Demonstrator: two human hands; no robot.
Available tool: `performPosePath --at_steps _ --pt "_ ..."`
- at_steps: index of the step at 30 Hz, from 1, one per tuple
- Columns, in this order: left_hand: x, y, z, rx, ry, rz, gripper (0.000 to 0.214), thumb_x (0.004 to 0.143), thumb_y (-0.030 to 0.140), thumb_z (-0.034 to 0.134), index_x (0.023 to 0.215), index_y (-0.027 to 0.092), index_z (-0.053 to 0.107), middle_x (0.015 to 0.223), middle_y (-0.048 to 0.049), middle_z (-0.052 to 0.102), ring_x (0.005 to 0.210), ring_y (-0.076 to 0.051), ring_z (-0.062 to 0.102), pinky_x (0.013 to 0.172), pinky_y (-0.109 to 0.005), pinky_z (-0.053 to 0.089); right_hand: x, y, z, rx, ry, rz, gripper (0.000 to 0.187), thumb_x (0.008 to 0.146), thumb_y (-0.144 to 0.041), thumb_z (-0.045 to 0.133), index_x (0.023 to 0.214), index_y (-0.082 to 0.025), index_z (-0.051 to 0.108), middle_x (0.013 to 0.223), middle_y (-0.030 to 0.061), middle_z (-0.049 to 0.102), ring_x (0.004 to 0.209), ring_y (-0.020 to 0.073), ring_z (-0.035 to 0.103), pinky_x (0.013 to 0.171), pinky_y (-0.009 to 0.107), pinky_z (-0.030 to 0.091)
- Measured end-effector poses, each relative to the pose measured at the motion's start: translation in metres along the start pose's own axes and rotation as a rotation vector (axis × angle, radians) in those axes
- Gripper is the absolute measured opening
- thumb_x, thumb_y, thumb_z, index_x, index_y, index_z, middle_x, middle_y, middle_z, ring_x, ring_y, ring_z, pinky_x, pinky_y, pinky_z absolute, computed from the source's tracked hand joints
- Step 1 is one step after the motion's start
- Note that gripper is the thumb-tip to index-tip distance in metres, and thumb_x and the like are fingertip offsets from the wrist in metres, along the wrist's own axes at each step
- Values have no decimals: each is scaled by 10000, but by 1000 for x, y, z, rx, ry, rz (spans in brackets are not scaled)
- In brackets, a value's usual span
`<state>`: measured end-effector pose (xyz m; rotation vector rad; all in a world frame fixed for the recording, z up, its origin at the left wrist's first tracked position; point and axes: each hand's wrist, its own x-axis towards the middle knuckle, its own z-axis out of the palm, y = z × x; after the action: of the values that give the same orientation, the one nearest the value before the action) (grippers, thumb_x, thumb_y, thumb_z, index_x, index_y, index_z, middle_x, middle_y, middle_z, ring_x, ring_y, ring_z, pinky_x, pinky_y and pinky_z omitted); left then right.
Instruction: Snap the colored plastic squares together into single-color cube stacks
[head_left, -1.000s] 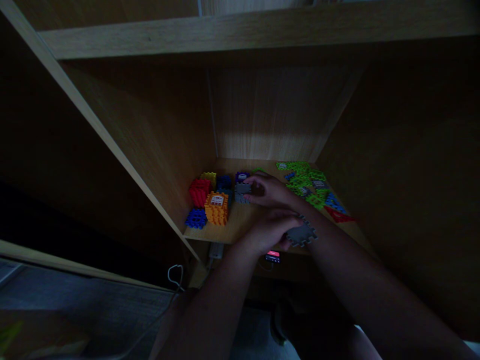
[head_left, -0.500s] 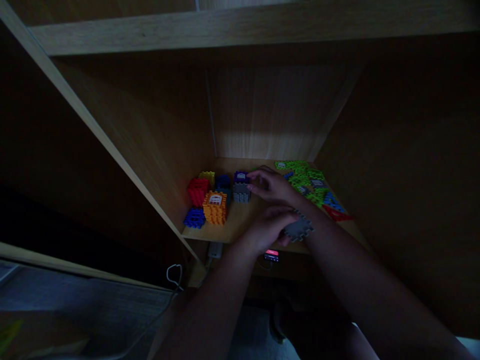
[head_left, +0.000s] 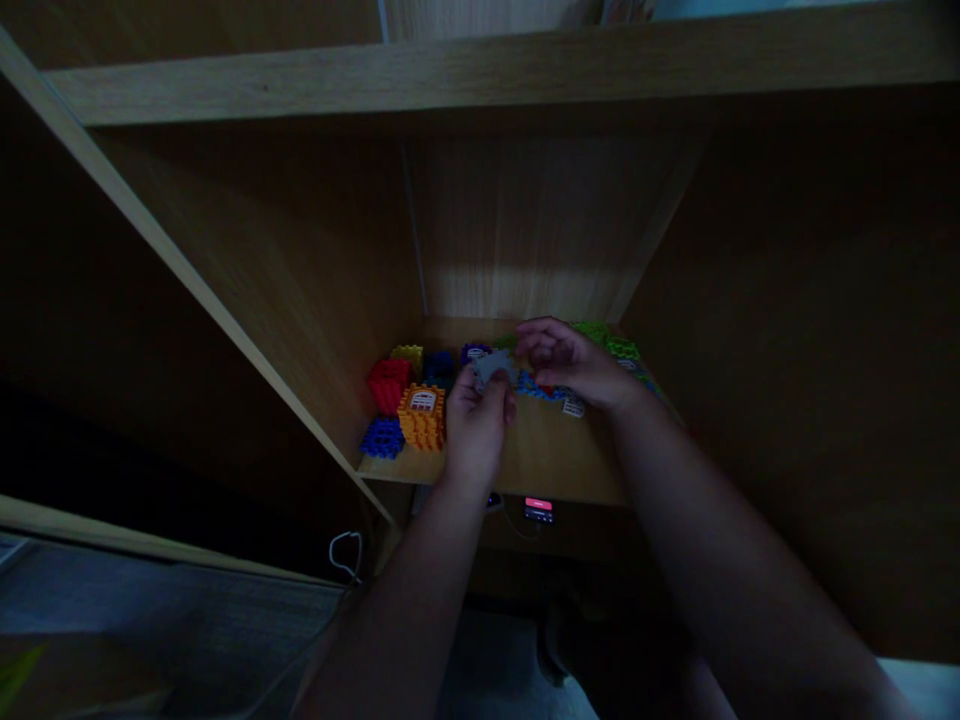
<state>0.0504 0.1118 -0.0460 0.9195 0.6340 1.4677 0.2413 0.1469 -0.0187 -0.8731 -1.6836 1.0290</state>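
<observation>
My left hand [head_left: 478,425] pinches a grey interlocking tile [head_left: 493,366] with toothed edges, thumb on top. The tile is raised in front of a purple tile stack [head_left: 475,352], and it and my hand hide what lies just behind. To the right, my right hand [head_left: 574,365] hovers with its fingers apart and slightly curled, nothing visible in them. Below its fingers lie blue lattice pieces [head_left: 536,387] and a small white window-like piece [head_left: 573,406]. Green tiles [head_left: 621,348] lie behind my right hand, partly covered by it.
On the shelf's left side stand stacks of orange tiles [head_left: 422,415], red tiles [head_left: 389,385], yellow tiles [head_left: 407,355] and blue tiles [head_left: 383,438]. A lit phone-like screen [head_left: 538,510] shows below the shelf edge [head_left: 555,490]. Another shelf board [head_left: 480,85] crosses above.
My left hand has moved left and farther in with the grey tile. My right hand has shifted right, away from the stacks. Blue, red and white pieces now show mid-shelf.
</observation>
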Motion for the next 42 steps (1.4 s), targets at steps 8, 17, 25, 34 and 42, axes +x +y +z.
performPosePath --at_steps 8,17,25,34,42 --pt "-7 -2 2 200 9 112 202 924 346 713 1076 217 689 963 -15 740 824 -138 665 715 -218 499 -1 -7 9 -67 -84 50 686 675 -388 1001 1302 -318 732 1105 9 697 833 158 610 718 299 537" --pt "-8 -4 1 275 18 184 196 938 332 700 1085 204 701 1039 -55 761 988 -201 704 879 -304 543 -2 -4 10 -132 -83 38 608 693 -419 995 1242 -285 771 1014 10 711 827 161 602 711 286 527" --pt "-10 -1 3 235 20 122 322 920 495 775 1045 210 693 823 8 678 758 -141 635 707 -245 484 -3 -5 11 -114 -91 39 490 738 -417 963 1164 -271 771 942 -2 690 782 153 593 674 278 491" --pt "-37 0 3 567 -346 -60 735 946 854 521 608 201 539 526 38 471 504 -100 422 527 -266 302 5 7 12 -145 225 12 492 758 -513 926 1125 -247 735 899 -13 641 730 149 558 655 291 471" --pt "-47 1 10 1064 -978 96 772 957 815 553 521 187 444 481 30 403 487 -93 375 557 -321 221 12 26 30 -450 162 -12 480 792 -548 877 1141 -237 764 903 -2 624 724 152 536 666 300 440"
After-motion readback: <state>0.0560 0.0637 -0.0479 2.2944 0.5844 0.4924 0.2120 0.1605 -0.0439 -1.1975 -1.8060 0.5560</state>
